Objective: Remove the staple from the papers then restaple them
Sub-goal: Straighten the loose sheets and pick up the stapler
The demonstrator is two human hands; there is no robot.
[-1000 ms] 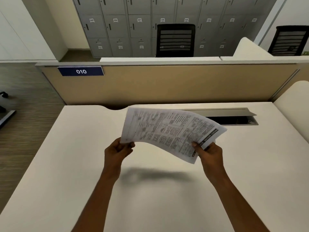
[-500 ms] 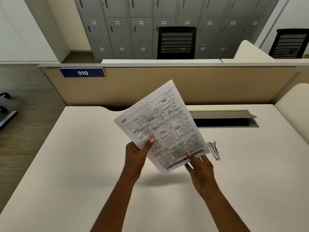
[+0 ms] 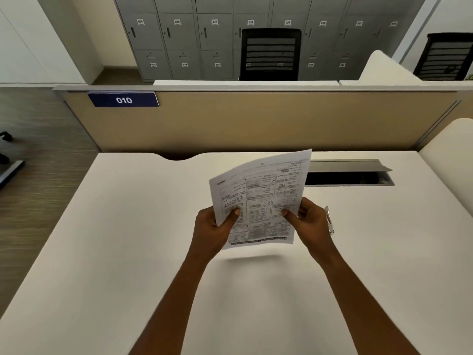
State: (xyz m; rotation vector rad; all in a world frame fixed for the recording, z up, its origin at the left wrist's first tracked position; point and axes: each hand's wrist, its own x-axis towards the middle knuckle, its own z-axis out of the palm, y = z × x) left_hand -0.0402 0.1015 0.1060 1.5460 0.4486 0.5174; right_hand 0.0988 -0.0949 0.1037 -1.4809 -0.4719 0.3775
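Above the middle of a pale, matte counter [image 3: 128,239], the papers [image 3: 261,196] are held clear of the surface and tilted up toward the camera. They cast a soft shadow on the top just below their near edge. The left hand [image 3: 211,226] grasps the left edge, thumb curled over the printed face and fingers behind the sheets. The right hand [image 3: 311,221] pinches the right edge in the same way, thumb on the front. The print is dense and boxed, with a bold black line along the near edge. Just beside the right hand and partly hidden by it, a small metal tool [image 3: 329,221] lies on the counter. Whether it is a stapler or a remover cannot be told.

Farther back on the right, a grey cable tray [image 3: 358,172] is sunk in the counter, its lid lifted over a dark slot. A shallow curved notch [image 3: 176,157] cuts the counter's far edge. Behind it stands a tan partition [image 3: 256,124] with a grey top rail and a blue plate [image 3: 124,100] reading 010. A white curved side panel [image 3: 450,149] closes the right end. Beyond the partition, grey lockers [image 3: 179,34] with small numbered labels line the wall. 2 black slat-backed chairs show in front of them: the middle chair [image 3: 270,55] and the right chair [image 3: 445,57]. Brown wood-grain floor [image 3: 38,162] runs along the left of the counter.
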